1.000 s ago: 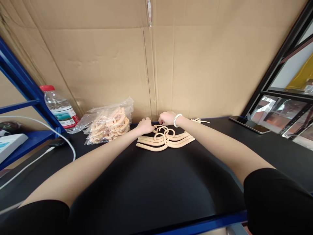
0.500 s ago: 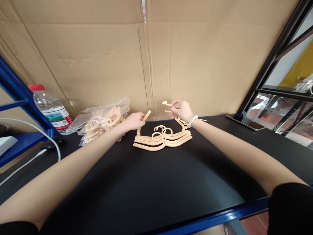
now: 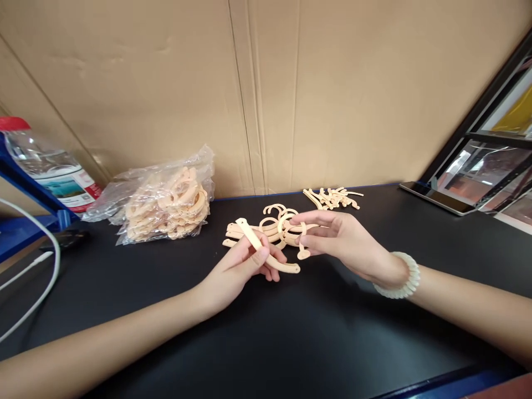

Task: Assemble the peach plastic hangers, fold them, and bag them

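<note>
My left hand (image 3: pixel 241 269) grips a curved beige hanger bar (image 3: pixel 266 254) above the black table (image 3: pixel 249 343), in front of a flat stack of assembled small hangers (image 3: pixel 272 227). My right hand (image 3: pixel 344 244), with a white coil band at the wrist, pinches a small beige hook piece (image 3: pixel 302 244) between thumb and fingers, close to the bar's right end. The two pieces are a short way apart.
A clear plastic bag of beige hanger parts (image 3: pixel 166 205) lies at the back left. A small pile of loose hook pieces (image 3: pixel 332 198) sits at the back. A water bottle (image 3: pixel 45 172), blue shelf frame, white cable (image 3: pixel 37 277) stand left; a tablet (image 3: pixel 436 198) right. Cardboard wall behind.
Both hands have come back toward me from the far stack, the left bringing a hanger bar and the right a hook piece. The view has dipped closer to the table.
</note>
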A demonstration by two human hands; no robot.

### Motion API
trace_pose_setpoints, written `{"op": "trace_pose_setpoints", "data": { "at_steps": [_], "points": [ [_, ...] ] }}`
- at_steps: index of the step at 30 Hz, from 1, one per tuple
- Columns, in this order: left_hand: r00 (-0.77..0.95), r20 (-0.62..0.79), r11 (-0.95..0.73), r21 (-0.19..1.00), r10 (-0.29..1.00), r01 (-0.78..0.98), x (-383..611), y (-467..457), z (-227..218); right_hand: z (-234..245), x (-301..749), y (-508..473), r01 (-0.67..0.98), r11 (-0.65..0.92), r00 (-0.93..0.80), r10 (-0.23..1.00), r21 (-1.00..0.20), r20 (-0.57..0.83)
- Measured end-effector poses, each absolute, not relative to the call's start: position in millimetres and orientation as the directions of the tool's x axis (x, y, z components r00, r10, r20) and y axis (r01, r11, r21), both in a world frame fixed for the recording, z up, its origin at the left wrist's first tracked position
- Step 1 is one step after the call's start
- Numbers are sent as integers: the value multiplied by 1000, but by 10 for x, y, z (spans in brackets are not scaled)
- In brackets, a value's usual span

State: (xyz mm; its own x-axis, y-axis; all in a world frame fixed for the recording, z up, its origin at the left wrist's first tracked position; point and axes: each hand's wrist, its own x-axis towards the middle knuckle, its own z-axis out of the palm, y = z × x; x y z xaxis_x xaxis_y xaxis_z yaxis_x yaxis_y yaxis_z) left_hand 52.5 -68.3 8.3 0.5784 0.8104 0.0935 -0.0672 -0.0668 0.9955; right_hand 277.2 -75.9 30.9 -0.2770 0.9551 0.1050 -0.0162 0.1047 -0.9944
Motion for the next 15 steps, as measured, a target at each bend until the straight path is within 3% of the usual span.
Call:
{"op": "trace_pose_setpoints", "data": {
  "at_steps": [6,15],
  "points": [
    [528,142,-68,985,837,-158,523,-727,66,209,2751,-778,-72,91,-271,956,-993,107],
    [465,190,-183,981,865,-61,542,-757,89,175,2771,-794,-185,92,-216,968,-978,131]
  ]
}}
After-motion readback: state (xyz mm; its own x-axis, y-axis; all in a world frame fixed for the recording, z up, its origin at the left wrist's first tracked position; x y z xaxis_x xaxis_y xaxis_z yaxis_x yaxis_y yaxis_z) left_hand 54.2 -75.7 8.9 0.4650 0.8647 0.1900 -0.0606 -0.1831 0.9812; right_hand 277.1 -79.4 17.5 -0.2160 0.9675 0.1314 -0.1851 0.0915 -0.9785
